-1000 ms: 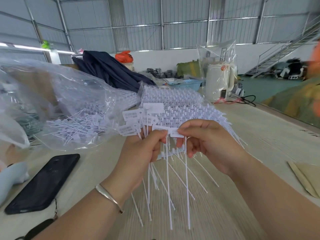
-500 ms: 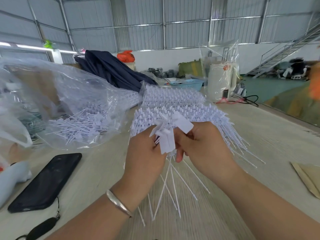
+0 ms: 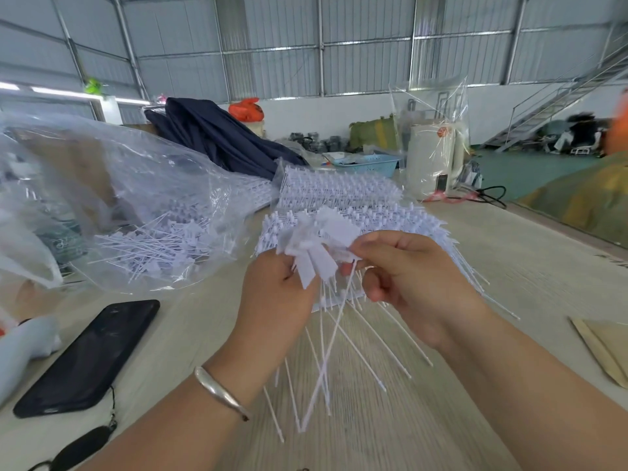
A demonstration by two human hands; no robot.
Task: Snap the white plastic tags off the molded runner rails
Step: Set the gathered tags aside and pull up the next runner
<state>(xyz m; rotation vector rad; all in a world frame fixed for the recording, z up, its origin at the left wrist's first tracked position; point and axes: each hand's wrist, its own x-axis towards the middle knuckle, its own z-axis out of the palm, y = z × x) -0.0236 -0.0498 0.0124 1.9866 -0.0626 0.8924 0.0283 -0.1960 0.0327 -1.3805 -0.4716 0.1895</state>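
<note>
My left hand (image 3: 277,300) grips a bunch of white plastic tags (image 3: 314,249); their flat heads fan out above the fingers and their long thin tails hang down toward the table. My right hand (image 3: 407,277) pinches one tag of the bunch between thumb and forefinger, right beside the left hand. Behind both hands lies a stack of white molded runner rails (image 3: 339,202) with many tags still attached. Parts of the bunch are hidden inside my left fist.
A clear plastic bag (image 3: 142,226) with loose tags lies at the left. A black phone (image 3: 88,358) sits at the near left on the wooden table (image 3: 509,273). Dark cloth (image 3: 221,137), a blue basket (image 3: 367,164) and a wrapped white appliance (image 3: 431,161) stand at the back.
The fanned-out tags were gathered into a tight bunch in my left hand. The tag heads bunched together, the tails swung and crossed, and both hands rose slightly.
</note>
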